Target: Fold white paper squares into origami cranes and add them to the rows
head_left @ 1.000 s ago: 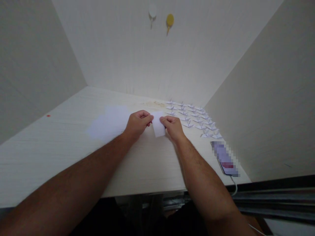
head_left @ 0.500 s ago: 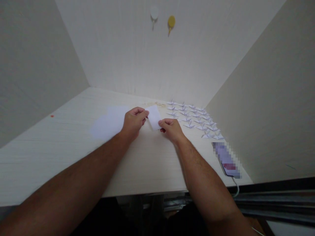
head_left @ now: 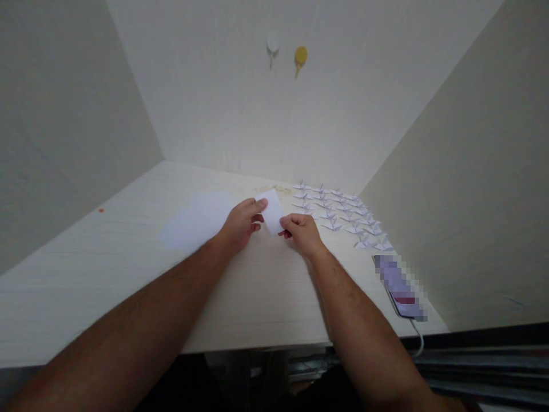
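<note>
A small folded piece of white paper (head_left: 273,214) is held up between my two hands over the middle of the table. My left hand (head_left: 243,224) grips its left edge, thumb pressed on the face, with some fingers curled below. At the lower right corner my right hand (head_left: 302,230) pinches the paper between thumb and bent fingers. White sheets of paper (head_left: 189,220) lie on the table left of my left hand. Beyond my right hand stand several rows of small white paper cranes (head_left: 332,207).
A phone (head_left: 397,286), its screen blurred out, lies at the right with a white cable (head_left: 419,337) plugged in. Panels enclose the table (head_left: 253,303) at the back and sides. A white hook (head_left: 272,44) and a yellow hook (head_left: 301,55) are on the back panel.
My left thumb has slid further over the paper, and the left fingers have loosened and spread slightly. My right hand keeps its pinch. The whole view has shifted a little.
</note>
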A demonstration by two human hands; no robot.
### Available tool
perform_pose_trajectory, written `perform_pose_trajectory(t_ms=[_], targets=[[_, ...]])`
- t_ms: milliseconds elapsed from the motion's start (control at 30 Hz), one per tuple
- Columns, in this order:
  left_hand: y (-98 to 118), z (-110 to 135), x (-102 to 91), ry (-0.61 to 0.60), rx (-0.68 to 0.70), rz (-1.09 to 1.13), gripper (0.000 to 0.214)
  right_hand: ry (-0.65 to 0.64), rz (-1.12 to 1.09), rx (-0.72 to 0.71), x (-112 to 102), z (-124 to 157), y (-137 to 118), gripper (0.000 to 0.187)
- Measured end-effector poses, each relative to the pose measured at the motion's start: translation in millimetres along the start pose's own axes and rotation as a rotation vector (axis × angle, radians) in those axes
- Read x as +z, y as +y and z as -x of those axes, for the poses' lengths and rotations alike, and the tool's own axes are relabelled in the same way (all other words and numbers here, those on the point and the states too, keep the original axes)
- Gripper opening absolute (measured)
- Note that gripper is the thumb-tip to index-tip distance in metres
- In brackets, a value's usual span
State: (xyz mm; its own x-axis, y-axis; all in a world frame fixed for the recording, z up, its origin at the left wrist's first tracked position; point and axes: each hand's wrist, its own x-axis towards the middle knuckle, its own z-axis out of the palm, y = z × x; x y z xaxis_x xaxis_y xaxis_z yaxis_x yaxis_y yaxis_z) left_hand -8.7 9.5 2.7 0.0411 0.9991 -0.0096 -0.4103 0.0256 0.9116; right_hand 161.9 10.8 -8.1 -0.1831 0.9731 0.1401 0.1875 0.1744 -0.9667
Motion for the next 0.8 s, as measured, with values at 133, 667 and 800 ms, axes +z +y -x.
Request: perform_pose_trajectory(t_ms=[133, 667, 800], targets=[[-4.0, 3.9, 4.4, -0.092, -0.017, 0.015, 0.038, -0.031, 0.096, -0.013, 4.1, 2.8, -1.7, 0.033], [-10.7, 3.4, 10.1, 0.142, 0.032, 0.066, 0.027, -0.105, 0.208, -0.03, 9.8, 7.8, -4.6, 0.033], [-10.1, 1.1, 8.8, 0.155, 0.06, 0.084, 0.026, -0.107, 0.194, 0.01, 10.2, 7.9, -6.1, 0.029]])
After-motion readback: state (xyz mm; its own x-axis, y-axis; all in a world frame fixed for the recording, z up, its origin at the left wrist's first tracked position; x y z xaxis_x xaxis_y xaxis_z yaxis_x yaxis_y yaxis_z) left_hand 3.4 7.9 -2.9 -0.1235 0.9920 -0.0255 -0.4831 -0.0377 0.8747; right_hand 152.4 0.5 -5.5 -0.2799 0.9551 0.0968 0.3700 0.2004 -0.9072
